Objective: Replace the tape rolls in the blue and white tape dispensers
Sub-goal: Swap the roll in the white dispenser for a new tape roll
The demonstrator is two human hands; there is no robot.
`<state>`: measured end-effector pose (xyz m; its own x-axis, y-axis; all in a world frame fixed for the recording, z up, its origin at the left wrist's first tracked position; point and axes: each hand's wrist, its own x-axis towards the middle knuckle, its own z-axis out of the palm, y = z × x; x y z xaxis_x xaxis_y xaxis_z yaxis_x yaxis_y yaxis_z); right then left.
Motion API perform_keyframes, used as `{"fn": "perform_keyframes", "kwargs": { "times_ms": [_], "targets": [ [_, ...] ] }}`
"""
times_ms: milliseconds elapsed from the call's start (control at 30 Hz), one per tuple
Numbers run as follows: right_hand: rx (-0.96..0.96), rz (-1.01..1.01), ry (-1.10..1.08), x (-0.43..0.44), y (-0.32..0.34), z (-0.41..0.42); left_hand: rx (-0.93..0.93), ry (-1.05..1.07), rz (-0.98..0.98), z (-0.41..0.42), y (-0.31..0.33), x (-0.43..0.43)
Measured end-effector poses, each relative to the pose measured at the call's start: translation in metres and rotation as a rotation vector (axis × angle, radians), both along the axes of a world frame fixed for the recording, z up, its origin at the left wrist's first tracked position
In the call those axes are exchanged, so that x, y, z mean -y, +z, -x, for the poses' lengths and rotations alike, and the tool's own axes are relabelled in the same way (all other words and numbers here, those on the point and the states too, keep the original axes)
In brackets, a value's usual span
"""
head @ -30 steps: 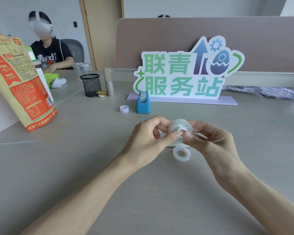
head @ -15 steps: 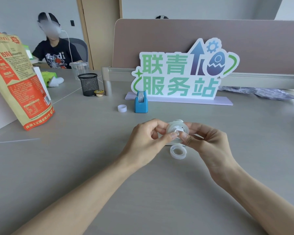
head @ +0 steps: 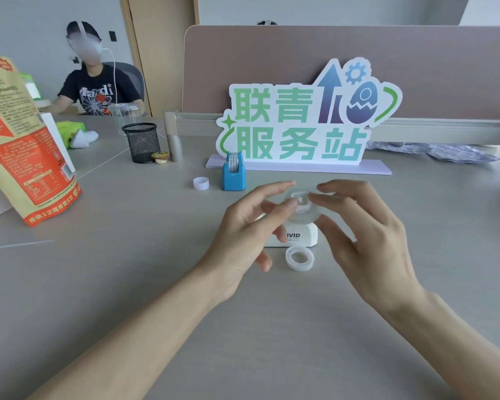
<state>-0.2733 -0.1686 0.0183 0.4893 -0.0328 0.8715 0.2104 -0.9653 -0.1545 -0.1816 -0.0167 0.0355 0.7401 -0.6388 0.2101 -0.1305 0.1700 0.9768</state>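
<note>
Hands: our left hand [head: 244, 235] and right hand [head: 367, 235] pinch the clear tape roll [head: 302, 207] over the white dispenser [head: 299, 236]. Blue dispenser [head: 233, 176] stands behind. We should seat its hub squarely, we judge.

Blue tape dispenser [head: 233, 175]. White tape dispenser [head: 300, 237], dark letters on side. Clear see-through tape roll [head: 302, 207]. Milky white roll [head: 299, 258] on grey table [head: 127, 269]. Small white ring [head: 201, 183]. Black mesh cup [head: 141, 142]. Sign [head: 303, 122]: green letters, blue arrow, purple egg, white edge. Orange and tan bag [head: 20, 145].
</note>
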Motion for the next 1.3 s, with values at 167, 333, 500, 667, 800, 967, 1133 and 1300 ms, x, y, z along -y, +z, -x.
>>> {"fn": "perform_keyframes", "kwargs": {
  "times_ms": [167,333,500,667,800,967,1133,1300],
  "targets": [
    [-0.008,-0.037,0.004,0.0,-0.002,-0.002,-0.042,0.051,-0.017,-0.002,0.005,-0.003],
    [-0.034,-0.014,-0.049,0.0,-0.003,-0.003,-0.003,0.137,-0.065,-0.007,0.005,-0.006],
    [-0.051,0.0,-0.103,0.002,-0.003,-0.004,0.062,0.155,-0.103,-0.007,0.005,-0.005],
    [-0.087,0.001,-0.126,0.008,-0.007,-0.005,0.052,0.138,-0.135,-0.016,0.004,-0.007],
    [-0.125,-0.075,-0.026,0.008,-0.011,-0.008,0.05,0.169,-0.133,-0.019,0.001,-0.004],
    [-0.123,-0.306,0.014,0.003,-0.018,-0.019,0.062,0.193,-0.132,-0.022,0.003,-0.001],
    [-0.14,-0.372,-0.004,0.005,-0.022,-0.029,0.089,0.195,-0.157,-0.028,0.003,0.0],
    [-0.141,-0.351,0.009,0.006,-0.022,-0.031,0.132,0.254,-0.161,-0.034,0.001,0.004]
  ]
}}
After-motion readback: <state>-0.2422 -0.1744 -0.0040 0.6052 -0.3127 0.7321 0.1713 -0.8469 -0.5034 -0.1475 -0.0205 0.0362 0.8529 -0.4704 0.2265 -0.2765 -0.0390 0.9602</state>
